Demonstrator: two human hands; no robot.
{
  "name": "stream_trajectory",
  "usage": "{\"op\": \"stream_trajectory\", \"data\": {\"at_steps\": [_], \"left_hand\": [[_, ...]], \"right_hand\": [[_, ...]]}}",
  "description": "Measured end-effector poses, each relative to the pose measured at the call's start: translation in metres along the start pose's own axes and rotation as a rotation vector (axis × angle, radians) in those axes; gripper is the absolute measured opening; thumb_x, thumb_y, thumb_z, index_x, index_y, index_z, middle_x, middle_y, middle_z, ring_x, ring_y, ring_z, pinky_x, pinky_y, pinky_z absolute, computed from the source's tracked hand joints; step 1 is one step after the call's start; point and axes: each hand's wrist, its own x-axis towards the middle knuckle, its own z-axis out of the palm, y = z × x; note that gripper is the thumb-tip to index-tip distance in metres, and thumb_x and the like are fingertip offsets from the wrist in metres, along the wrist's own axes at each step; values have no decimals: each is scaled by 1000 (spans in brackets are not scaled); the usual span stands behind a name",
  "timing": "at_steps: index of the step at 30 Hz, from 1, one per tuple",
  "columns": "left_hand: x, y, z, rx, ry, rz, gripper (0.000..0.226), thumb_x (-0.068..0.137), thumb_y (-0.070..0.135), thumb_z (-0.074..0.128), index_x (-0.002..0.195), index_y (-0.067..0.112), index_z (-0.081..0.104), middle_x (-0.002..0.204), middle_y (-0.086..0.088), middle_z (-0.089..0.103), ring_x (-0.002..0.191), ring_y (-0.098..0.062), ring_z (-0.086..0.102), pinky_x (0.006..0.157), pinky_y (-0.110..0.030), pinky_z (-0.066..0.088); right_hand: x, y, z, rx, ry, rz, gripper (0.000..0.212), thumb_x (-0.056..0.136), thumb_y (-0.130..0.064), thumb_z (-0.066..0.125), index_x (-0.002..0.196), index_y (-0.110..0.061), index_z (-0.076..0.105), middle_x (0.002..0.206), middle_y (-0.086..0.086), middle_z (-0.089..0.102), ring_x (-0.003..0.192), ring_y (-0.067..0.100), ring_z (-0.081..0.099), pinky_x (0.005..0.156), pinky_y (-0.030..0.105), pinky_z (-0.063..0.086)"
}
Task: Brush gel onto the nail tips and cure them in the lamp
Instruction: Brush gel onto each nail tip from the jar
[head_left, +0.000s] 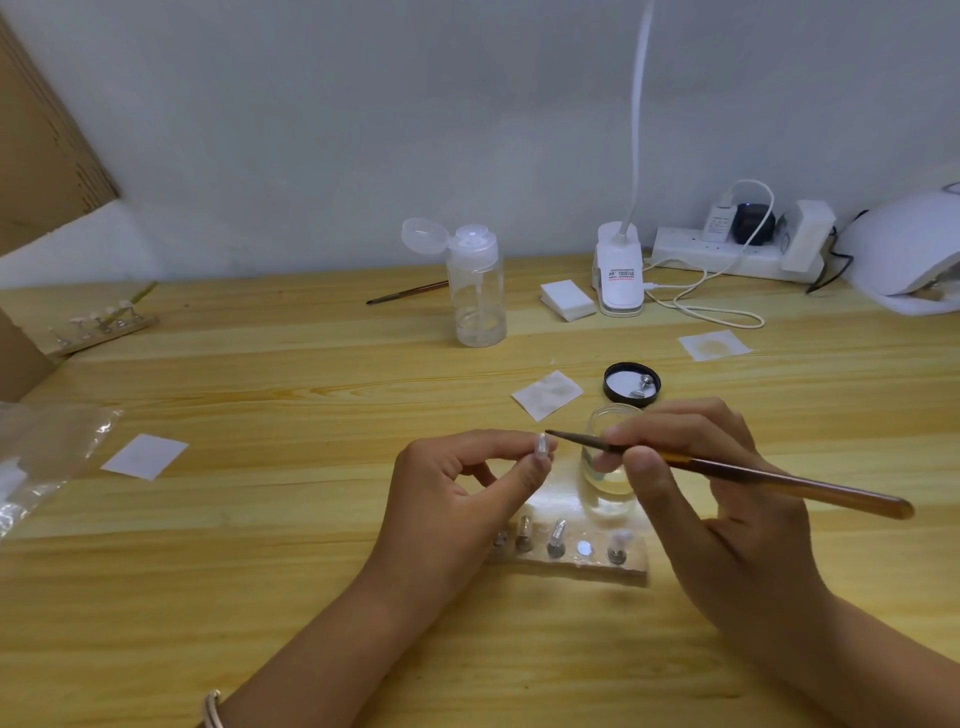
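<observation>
My left hand (457, 493) pinches a clear nail tip (542, 448) on its small stand between thumb and forefinger. My right hand (711, 483) grips a brown brush (753, 475), whose dark bristle end touches the tip. Behind my right fingers stands an open glass jar of clear gel (610, 457). Below the hands lies a wooden holder (576, 564) carrying several more nail tips on stands. The white curing lamp (904, 254) sits at the far right edge of the table.
The jar's black lid (631, 383) lies behind the jar. Wipe pads (546, 394) (714, 345) (144, 456), a pump bottle (477, 291), a second brush (408, 292), a clip lamp (619, 275), a power strip (737, 249), a second tip holder (98, 330) and a plastic bag (41, 457) lie around.
</observation>
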Motion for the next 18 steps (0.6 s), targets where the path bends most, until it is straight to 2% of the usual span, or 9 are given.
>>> {"op": "stream_trajectory", "data": {"at_steps": [3,5,7,9,11,13,16,18], "left_hand": [[0,1,-1,1,7,11,13,82,26,77,88,37,79,87,19,76,73,-9,63,61,-19,47],[0,1,0,3,17,-4,11,80,32,76,87,40,79,87,20,76,75,-18,62,60,-23,47],[0,1,0,0,20,-13,11,79,33,76,86,40,78,86,19,76,75,-18,63,61,-29,48],[0,1,0,3,13,-12,13,80,27,78,87,38,79,86,19,76,71,-11,61,61,-29,48],[-1,1,0,1,6,-16,12,81,26,78,86,36,79,86,17,76,77,-19,65,61,-30,48],[-1,1,0,6,2,-15,11,81,26,77,86,36,80,86,17,76,79,-22,66,60,-29,49],[-1,2,-1,10,5,-18,15,81,24,78,87,38,79,85,17,76,68,-8,57,58,-24,49],[-1,2,-1,4,7,-17,12,79,29,77,86,38,79,85,18,76,68,-6,56,60,-23,49]], "right_hand": [[-1,0,0,6,-11,6,23,101,-41,50,94,-28,66,91,-5,69,103,17,60,86,45,46],[-3,-1,0,19,-7,-9,23,100,-39,51,89,-27,67,90,-6,68,100,17,61,86,41,46],[-3,-3,0,40,5,-16,26,102,-42,50,89,-28,67,90,-6,68,99,17,61,86,38,46],[-2,-3,-1,51,23,-11,27,102,-42,49,89,-27,67,90,-7,68,100,18,61,84,45,47],[-1,-1,-1,31,25,-5,21,102,-39,50,94,-28,66,90,-10,69,101,16,62,83,51,47],[-1,0,0,6,11,-2,21,102,-40,49,96,-29,66,91,-10,69,102,17,61,84,51,47],[-3,-1,1,16,-13,6,25,101,-45,49,90,-32,68,92,-5,67,100,20,61,86,40,47],[-4,-3,1,25,-21,0,25,101,-47,49,92,-33,67,92,-5,67,99,20,60,86,32,45]]}}
